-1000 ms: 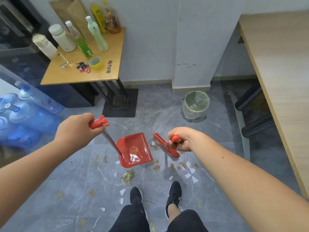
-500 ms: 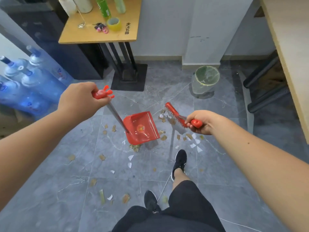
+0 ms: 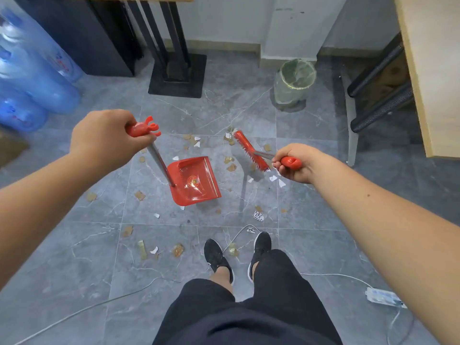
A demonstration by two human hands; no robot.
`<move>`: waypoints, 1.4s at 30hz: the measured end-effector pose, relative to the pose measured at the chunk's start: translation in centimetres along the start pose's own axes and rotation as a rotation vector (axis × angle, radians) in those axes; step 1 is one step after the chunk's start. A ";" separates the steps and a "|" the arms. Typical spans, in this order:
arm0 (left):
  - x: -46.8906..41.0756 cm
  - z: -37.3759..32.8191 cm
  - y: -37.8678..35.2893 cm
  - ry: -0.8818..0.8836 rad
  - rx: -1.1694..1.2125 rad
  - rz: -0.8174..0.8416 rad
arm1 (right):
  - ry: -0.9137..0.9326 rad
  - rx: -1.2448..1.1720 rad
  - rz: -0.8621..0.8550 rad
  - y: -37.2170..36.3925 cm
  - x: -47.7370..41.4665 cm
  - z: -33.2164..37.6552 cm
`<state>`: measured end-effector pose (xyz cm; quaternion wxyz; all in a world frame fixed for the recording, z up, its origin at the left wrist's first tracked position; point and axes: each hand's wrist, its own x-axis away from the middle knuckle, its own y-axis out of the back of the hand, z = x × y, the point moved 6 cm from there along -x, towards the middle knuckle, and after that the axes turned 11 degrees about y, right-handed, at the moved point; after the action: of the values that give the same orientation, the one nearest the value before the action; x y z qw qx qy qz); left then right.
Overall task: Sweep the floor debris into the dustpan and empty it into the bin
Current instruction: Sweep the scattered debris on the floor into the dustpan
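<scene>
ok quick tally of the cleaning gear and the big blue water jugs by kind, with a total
dustpan: 1
broom: 1
bin: 1
blue water jugs: at least 3, cut off by the frame's left edge
Total: at least 6

open floor (image 3: 219, 113) lies between you and the bin (image 3: 295, 82). water jugs (image 3: 34, 78) crowd your left, a table base (image 3: 178, 78) stands ahead, black bars (image 3: 378, 95) (under the tabletop (image 3: 433, 70)) hem the right, and a cable (image 3: 336, 275) trails by your feet.
</scene>
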<state>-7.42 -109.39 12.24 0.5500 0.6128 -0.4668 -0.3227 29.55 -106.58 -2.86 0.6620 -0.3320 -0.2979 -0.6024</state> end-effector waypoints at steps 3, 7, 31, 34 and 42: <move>1.4 -1.0 -1.2 -0.004 -0.018 0.024 | -0.008 0.018 -0.001 1.7 0.2 -1.0; 2.9 -2.8 -2.0 0.024 -0.032 0.029 | -0.012 0.003 -0.003 4.6 0.0 -1.9; -1.1 -14.8 -12.5 -0.027 0.017 0.065 | 0.070 -0.062 -0.323 17.3 -11.8 -2.6; -1.8 -15.8 -13.6 -0.073 0.000 0.051 | 0.063 -0.115 -0.332 17.4 -12.8 -3.2; -3.4 -15.9 -15.6 -0.083 -0.005 0.043 | 0.052 -0.123 -0.362 17.8 -14.0 -3.8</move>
<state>9.18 -100.94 -0.40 0.5383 0.5874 -0.5016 -0.3370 45.89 -100.28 -17.71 0.5286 -0.2970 -0.2983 -0.7371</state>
